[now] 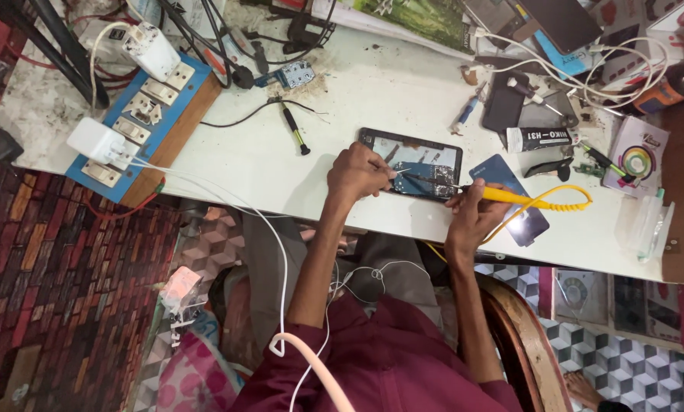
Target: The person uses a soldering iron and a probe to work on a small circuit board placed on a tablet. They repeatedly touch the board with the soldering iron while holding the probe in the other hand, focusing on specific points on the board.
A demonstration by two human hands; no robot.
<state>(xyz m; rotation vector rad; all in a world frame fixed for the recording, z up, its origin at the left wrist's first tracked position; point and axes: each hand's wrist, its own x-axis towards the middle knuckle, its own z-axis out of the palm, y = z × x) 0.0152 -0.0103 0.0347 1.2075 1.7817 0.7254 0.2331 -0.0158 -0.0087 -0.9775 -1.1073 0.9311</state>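
Opened phone (pixel 418 162) lies flat near the desk's (pixel 281 164) front edge, right under both hands. Left hand (pixel 359 173) pinches a thin wire, looks like solder, at the board so it meets the tip. Right hand (pixel 470 207) grips the yellow soldering iron (pixel 510 196) like a pen for control. White desk is messy: screwdrivers, cables, blue switchboard (pixel 140 114); brick-pattern floor below.

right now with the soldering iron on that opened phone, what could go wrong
The left hand rests right beside the tip of the yellow soldering iron on the opened phone: a slip could burn fingers. The iron's coiled yellow cord loops over the blue card and could snag, jerking the right hand.
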